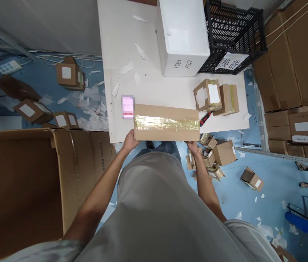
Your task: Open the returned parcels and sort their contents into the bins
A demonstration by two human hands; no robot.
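A long cardboard box [167, 122], sealed with a strip of yellowish tape, lies at the near edge of the white table [132, 54]. My left hand [130, 140] grips its near left corner and my right hand [193, 147] holds its near right corner from below; both hands are closed on the box. A small pink-and-white label [128, 107] lies on the table just left of the box. A red-and-black tool [205, 119] pokes out from behind the box's right end.
Two small taped boxes [216, 96] sit at the table's right. Behind them stand a white foam box [182, 34] and a black plastic crate [234, 34]. A large open carton [34, 182] stands at my left. Small boxes and paper scraps litter the blue floor; stacked cartons fill shelves at right.
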